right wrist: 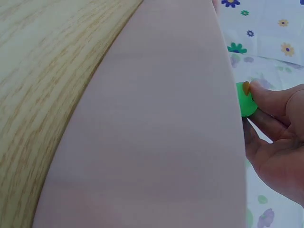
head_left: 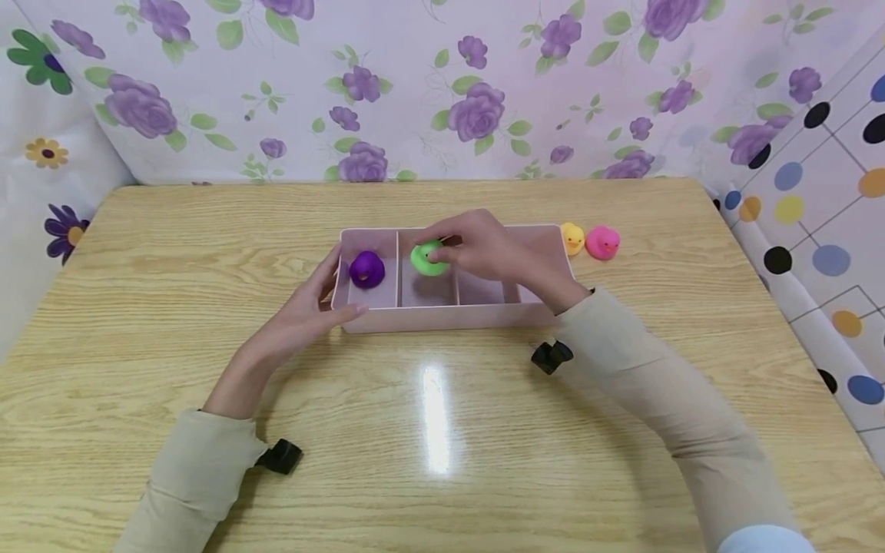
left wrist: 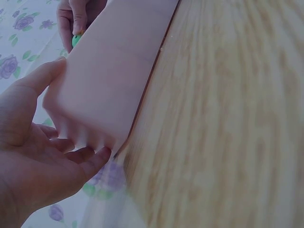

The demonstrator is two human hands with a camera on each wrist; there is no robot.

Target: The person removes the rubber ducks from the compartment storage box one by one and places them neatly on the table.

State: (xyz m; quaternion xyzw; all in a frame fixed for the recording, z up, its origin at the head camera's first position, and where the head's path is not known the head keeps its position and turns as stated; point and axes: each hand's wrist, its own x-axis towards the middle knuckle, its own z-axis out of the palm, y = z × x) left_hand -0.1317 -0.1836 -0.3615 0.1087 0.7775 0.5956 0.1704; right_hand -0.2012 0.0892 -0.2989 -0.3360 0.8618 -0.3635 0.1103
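A pale pink divided box (head_left: pixel 429 319) sits on the table, its compartments in a row. My left hand (head_left: pixel 304 311) grips the box's left end, thumb at the front wall and fingers against the end wall, as the left wrist view also shows. Inside the leftmost compartment is a purple rubber duck (head_left: pixel 366 269). My right hand (head_left: pixel 480 246) pinches a green rubber duck (head_left: pixel 424 261) between thumb and fingers over the second compartment from the left. In the right wrist view, the green duck (right wrist: pixel 244 99) shows just past the box's front rim, partly hidden by it.
Beyond the box's right end, a yellow rubber duck (head_left: pixel 573 240) and a pink rubber duck (head_left: pixel 604 243) stand side by side on the wooden table (head_left: pixel 346 461). A flowered cloth (head_left: pixel 415 92) hangs along the far edge, and a dotted sheet (head_left: pixel 816 223) borders the right.
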